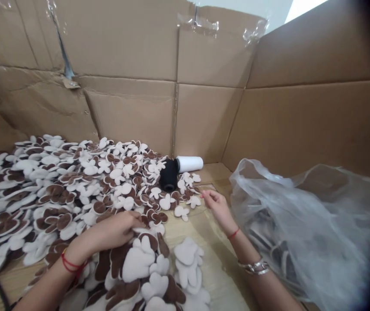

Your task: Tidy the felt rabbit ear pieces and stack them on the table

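My left hand is closed, its fingers curled down at the near edge of a heap of fabric pieces. A pale bunny-shaped fabric piece shows right at those fingertips. To the right, my right hand is raised over the board with thumb and fingers pinched together. Whatever it may hold is too small to make out. Close to its fingertips lies a white cut-out piece. Between my forearms, larger pale and brown pieces are heaped, and a short overlapping stack of pale pieces lies beside them.
A broad heap of white and brown pieces fills the left. Behind it lie a black thread cone and a white roll. A translucent plastic bag with dark pieces inside stands right. Cardboard walls enclose the surface.
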### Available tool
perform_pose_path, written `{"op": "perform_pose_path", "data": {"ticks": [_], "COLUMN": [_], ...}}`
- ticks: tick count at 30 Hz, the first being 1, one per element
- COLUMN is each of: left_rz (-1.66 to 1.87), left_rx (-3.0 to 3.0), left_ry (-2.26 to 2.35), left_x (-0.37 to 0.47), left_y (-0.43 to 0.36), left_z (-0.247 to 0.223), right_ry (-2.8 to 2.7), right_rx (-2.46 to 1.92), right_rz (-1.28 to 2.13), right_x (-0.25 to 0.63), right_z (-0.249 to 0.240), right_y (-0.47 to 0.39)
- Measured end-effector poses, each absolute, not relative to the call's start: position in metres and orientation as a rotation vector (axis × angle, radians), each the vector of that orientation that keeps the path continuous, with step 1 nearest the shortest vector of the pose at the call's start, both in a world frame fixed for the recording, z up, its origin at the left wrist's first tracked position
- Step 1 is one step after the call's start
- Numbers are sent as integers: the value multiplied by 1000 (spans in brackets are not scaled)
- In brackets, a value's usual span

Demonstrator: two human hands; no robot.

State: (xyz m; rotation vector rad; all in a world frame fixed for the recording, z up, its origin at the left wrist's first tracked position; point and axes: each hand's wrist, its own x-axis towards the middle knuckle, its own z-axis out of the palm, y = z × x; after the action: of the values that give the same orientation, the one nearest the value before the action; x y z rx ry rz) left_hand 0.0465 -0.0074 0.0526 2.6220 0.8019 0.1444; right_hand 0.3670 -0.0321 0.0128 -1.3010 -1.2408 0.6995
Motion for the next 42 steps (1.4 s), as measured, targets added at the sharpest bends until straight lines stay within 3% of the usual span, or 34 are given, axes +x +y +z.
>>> {"op": "perform_pose_path", "data": {"ticks": [5,11,18,33,42], "left_rz": [526,345,586,234,209], "left_rx": [2377,2287,2419,2577,2746], "left_ry": [1029,932,1106,1089,988], "left_x": [74,139,138,144,141], "left_y": [3,-1,-16,-14,-9], "left_z": [49,1,-24,-15,-24], "right_ry": [-1324,-1416,-1612,-1924,-1525], "right_rx": [-1236,-1161,-1223,-1376,-1321], "right_rz": [706,916,991,725,1052], "right_x": [361,344,330,312,316], "right_z": [5,-9,-34,-51,-52], "right_y": [-32,-33,-36,-40,-40]}}
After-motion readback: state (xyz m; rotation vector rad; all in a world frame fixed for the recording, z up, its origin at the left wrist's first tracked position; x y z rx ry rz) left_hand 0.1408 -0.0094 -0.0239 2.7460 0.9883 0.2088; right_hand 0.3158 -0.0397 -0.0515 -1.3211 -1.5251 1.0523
